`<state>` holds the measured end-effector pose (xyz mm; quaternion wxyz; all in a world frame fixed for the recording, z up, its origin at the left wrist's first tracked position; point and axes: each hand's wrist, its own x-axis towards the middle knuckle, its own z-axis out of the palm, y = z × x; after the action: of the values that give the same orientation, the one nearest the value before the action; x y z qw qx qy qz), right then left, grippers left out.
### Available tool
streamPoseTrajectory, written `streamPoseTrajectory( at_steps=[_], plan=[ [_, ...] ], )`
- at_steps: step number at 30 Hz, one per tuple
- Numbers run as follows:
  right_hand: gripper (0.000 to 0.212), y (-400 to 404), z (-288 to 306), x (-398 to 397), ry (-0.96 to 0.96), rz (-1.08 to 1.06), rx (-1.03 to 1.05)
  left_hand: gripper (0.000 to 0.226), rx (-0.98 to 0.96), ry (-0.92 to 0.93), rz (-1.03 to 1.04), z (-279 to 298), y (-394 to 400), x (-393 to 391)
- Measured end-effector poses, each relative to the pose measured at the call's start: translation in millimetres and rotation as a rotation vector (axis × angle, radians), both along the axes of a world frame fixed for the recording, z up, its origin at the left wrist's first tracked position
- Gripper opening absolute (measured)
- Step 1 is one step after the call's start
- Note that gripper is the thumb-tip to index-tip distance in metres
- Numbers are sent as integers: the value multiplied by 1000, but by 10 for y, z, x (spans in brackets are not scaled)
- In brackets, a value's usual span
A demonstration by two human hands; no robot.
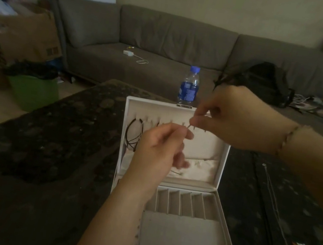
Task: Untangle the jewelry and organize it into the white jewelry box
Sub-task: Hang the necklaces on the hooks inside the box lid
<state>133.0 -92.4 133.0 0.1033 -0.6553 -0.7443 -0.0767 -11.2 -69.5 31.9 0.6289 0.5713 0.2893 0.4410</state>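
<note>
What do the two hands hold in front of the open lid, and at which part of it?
Both the left hand and the right hand pinch something very thin, probably a fine chain, between fingertips. Which part of it cannot be told.

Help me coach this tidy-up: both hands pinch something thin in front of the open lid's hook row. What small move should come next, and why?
Probably lower the thin chain onto a free hook in the lid of the white jewelry box. The left hand and right hand pinch it level with the hook row, and only the black cords at the left look hung.
</note>
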Motion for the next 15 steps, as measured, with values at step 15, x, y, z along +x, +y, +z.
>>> streamPoseTrajectory(
  at_steps=[15],
  plan=[
    [40, 190, -873, -89, 716, -452, 239, 27, 625, 819, 727, 104, 502, -2]
  ],
)
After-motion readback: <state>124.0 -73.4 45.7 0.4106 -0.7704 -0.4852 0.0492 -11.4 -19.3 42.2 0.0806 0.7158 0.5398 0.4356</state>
